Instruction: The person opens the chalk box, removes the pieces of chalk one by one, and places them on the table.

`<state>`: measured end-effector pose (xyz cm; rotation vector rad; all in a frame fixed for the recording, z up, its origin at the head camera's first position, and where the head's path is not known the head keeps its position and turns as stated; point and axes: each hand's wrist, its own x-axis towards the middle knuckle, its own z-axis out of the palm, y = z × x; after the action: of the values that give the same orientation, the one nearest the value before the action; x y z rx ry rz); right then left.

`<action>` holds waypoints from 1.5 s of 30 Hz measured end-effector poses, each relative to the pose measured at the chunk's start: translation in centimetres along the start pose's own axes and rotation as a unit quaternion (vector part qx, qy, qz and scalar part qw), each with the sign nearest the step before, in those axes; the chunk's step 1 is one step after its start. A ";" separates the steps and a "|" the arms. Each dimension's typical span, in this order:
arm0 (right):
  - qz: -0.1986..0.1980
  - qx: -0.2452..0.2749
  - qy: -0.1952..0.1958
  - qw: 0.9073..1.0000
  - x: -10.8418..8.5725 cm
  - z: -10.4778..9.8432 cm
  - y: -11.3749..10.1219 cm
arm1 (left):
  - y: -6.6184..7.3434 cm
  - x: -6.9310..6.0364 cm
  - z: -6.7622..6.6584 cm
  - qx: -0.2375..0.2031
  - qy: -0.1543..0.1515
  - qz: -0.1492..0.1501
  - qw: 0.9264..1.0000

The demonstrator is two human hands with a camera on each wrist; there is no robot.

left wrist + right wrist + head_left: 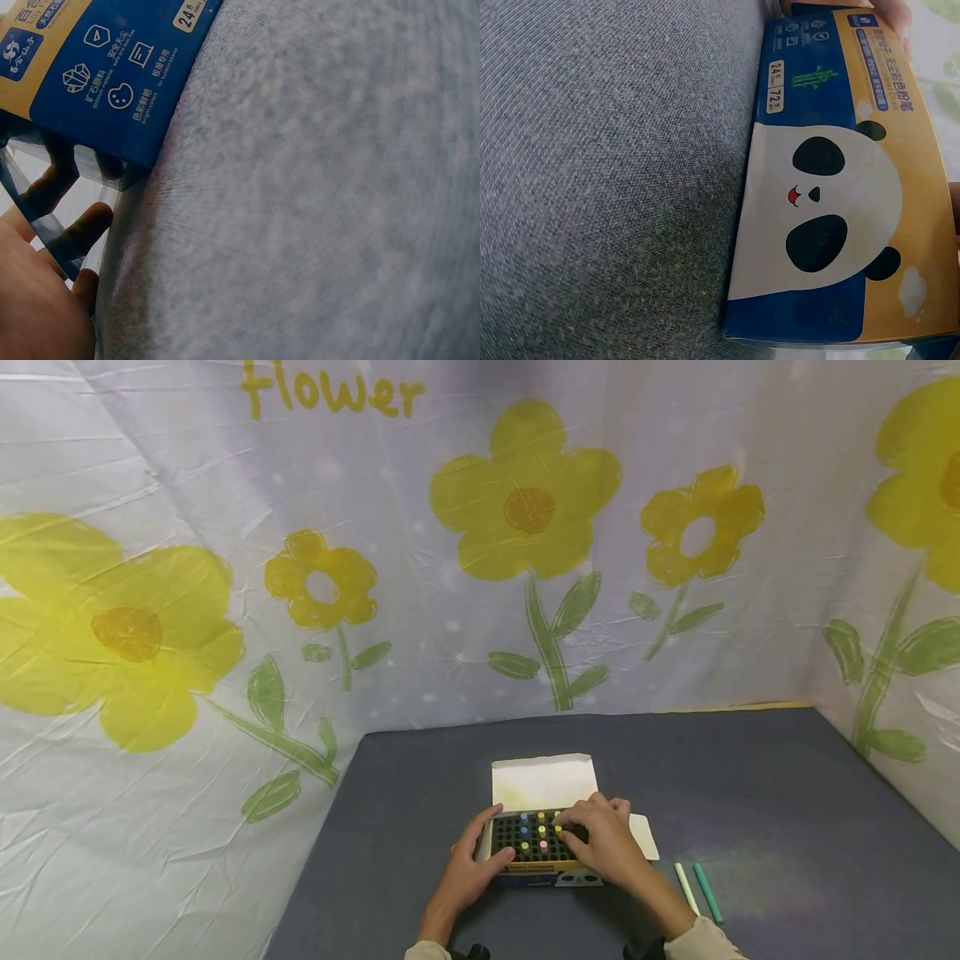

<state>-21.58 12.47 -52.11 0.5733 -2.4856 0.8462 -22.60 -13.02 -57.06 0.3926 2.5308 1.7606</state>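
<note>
An opened chalk box (pixel 532 866) stands on the table, its white lid raised behind. Several coloured chalk sticks, including a blue stick (pixel 524 832) and a pink stick (pixel 543 846), show their ends in its black holed insert (pixel 506 839). My left hand (pixel 468 872) grips the box's left end, thumb at the front edge. In the left wrist view, its fingers lie by a clear plastic flap (pixel 45 217). Over the right part of the insert, my right hand (pixel 603 835) pinches a yellow chalk stick (pixel 558 829) between thumb and index finger. The panda front (pixel 840 202) fills the right wrist view.
A pale chalk stick (pixel 686 889) and a green chalk stick (pixel 707 892) lie side by side on the dark grey tablecloth (pixel 750 793), right of the box. A white side flap (pixel 643 837) sticks out at the box's right. A flower-printed curtain (pixel 420 652) hangs behind the table.
</note>
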 end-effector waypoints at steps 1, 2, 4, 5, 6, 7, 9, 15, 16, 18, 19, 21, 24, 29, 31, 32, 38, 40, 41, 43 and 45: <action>0.001 0.004 0.000 1.000 0.0 0.0 0.0 | 0.0 0.0 0.0 0.000 0.000 0.000 1.000; 0.001 0.008 0.000 1.000 0.0 0.0 0.0 | 0.0 -0.1 0.0 -0.002 -0.001 0.000 1.000; 0.003 0.015 0.001 1.000 0.0 -0.1 0.0 | 0.0 -0.1 0.0 -0.003 -0.003 0.000 1.000; 0.003 0.019 0.001 1.000 0.0 -0.1 -0.1 | 0.0 -0.1 0.0 -0.003 -0.003 0.001 1.000; 0.004 0.023 0.001 1.000 0.0 -0.1 -0.1 | 0.0 -0.1 0.0 -0.002 -0.004 0.000 1.000; 0.004 0.026 0.001 1.000 0.0 -0.1 -0.1 | 0.0 -0.1 -0.1 -0.001 -0.003 0.000 1.000; 0.006 0.032 0.000 0.999 0.1 -0.2 -0.2 | -0.1 -0.1 0.0 0.003 -0.002 -0.001 1.000; 0.016 0.054 -0.009 0.998 0.3 -0.5 -0.4 | -0.1 0.0 -0.1 -0.003 -0.003 0.001 1.000; 0.016 0.058 -0.008 0.998 0.3 -0.6 -0.4 | -0.2 0.0 -0.1 -0.003 -0.003 0.003 1.000; 0.010 0.066 -0.005 0.998 0.3 -0.7 -0.5 | -0.2 0.1 -0.1 -0.001 -0.003 0.005 1.000; 0.006 0.069 -0.003 0.998 0.3 -0.7 -0.4 | -0.3 0.1 -0.1 -0.002 -0.003 0.005 1.000; -0.005 0.075 0.003 0.997 0.3 -0.7 -0.4 | -0.4 0.1 0.0 -0.001 -0.002 0.006 1.000; -0.028 0.079 0.021 0.996 0.3 -0.7 -0.2 | -0.4 0.1 0.0 -0.003 -0.002 0.005 1.000; -0.058 0.091 0.056 0.993 0.5 -0.5 0.0 | -0.3 0.1 0.0 -0.006 -0.002 0.005 1.000; -0.064 0.101 0.067 0.991 0.6 -0.5 0.1 | -0.3 0.1 0.0 -0.008 -0.003 0.005 1.000; -0.066 0.104 0.073 0.990 0.7 -0.5 0.0 | -0.3 0.1 0.0 -0.008 -0.003 0.005 1.000; -0.080 0.103 0.110 0.985 1.1 -0.7 0.1 | -0.3 0.1 0.0 -0.005 -0.006 0.005 1.000; -0.083 0.100 0.121 0.984 1.2 -0.8 0.1 | -0.3 0.0 0.0 -0.001 -0.004 0.006 1.000; -0.084 0.102 0.125 0.983 1.2 -0.8 0.1 | -0.2 0.0 0.0 0.001 -0.003 0.006 1.000; -0.084 0.107 0.130 0.982 1.2 -0.8 0.2 | -0.2 0.0 0.0 0.004 -0.002 0.006 1.000; -0.080 0.111 0.131 0.982 1.2 -0.8 0.2 | -0.2 0.0 0.0 0.004 -0.002 0.007 1.000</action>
<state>-22.42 12.89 -50.97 0.6785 -2.0951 1.0680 -22.68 -13.10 -57.29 0.4140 2.5395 1.7533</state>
